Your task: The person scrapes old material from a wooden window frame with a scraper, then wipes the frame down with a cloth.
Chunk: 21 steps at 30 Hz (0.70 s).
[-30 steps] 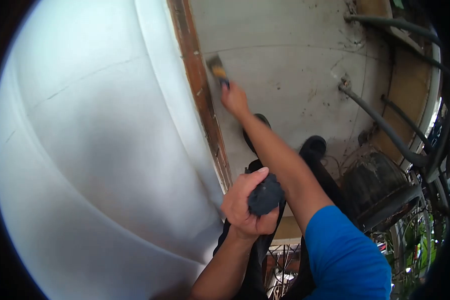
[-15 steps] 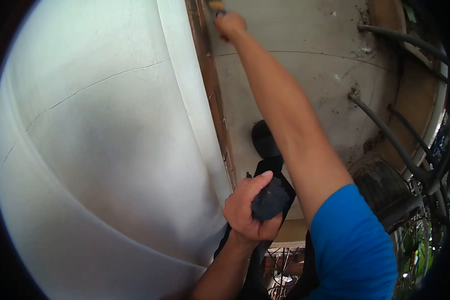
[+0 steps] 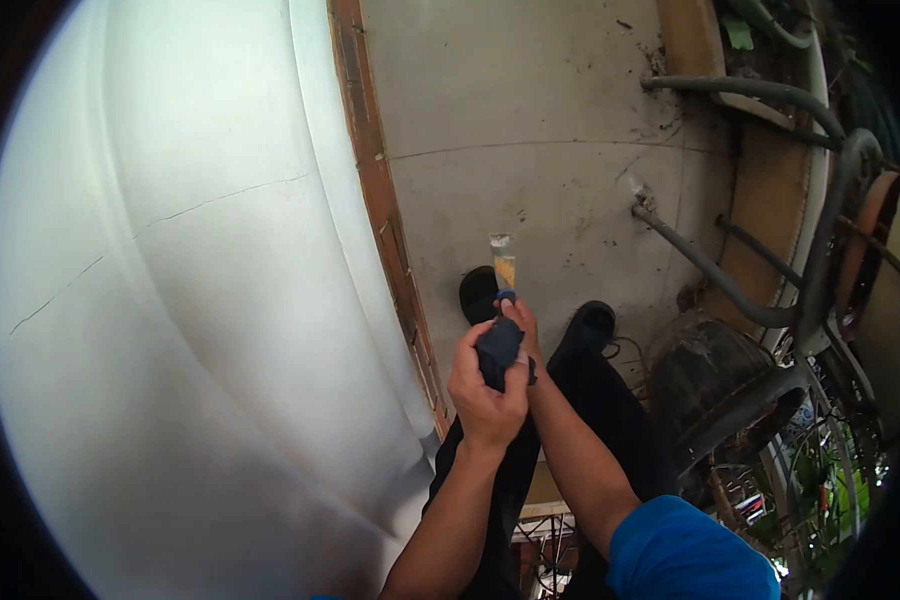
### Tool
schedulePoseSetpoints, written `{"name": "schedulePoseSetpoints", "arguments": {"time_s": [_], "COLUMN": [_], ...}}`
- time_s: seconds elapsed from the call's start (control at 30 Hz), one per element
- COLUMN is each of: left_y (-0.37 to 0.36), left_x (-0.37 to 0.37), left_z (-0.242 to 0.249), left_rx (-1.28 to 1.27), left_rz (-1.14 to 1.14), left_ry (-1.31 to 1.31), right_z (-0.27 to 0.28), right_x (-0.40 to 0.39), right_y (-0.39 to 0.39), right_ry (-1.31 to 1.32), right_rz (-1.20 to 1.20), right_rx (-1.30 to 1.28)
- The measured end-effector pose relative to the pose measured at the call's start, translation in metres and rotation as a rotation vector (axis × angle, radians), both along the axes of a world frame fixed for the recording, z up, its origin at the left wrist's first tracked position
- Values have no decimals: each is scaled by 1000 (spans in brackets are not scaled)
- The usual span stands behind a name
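Blue at the neck, yellow above it and pale at the flat end, the scraper (image 3: 505, 272) points away from me over the grimy floor (image 3: 540, 190), just beside my left shoe (image 3: 476, 294) as I look down. My right hand (image 3: 525, 318) is closed on its handle, though much of that grip lies behind the dark wad (image 3: 499, 348), so I cannot tell how far down my fingers reach. My left hand (image 3: 482, 398) is clamped round the wad, thumb on one side and fingers on the other. The two hands are close together; whether they touch I cannot tell.

I'd judge the scraper light and stiff, with whatever give it has out at the thin end — so I'd take it low on the handle, thumb laid along it, and keep my skin off the edge. The wad looks soft and crumpled, cloth or foam, I can't say which. It should squash without harm, so a full-palm squeeze suits it — pinched by one fold, it could sag or slip.
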<state>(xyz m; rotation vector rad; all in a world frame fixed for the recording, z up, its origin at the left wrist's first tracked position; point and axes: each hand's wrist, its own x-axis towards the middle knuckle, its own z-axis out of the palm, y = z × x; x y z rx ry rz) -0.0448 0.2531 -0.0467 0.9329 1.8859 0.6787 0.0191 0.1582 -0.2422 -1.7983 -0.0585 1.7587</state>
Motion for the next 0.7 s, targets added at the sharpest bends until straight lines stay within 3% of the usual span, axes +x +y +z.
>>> {"name": "schedulePoseSetpoints", "arguments": {"time_s": [0.1,0.2,0.3,0.5,0.7], "left_y": [-4,-3,-5,-25,-34], "left_x": [3,1,0,2,35], "left_z": [-6,-6,-7,-25,-35], "left_rx": [-25,40,-98,-142,-210], "left_rz": [50,-106,-42,43,342], "left_ry": [-28,142,67,-101,-413], "right_z": [23,28,57,100,151], "right_x": [26,36,46,58,78], "right_y": [44,53,59,52,57], "right_ry": [-2,-21,66,144,-59], "right_rz": [45,-13,-103,-102,18], "right_rx": [-20,-64,-105,-76,-56]}}
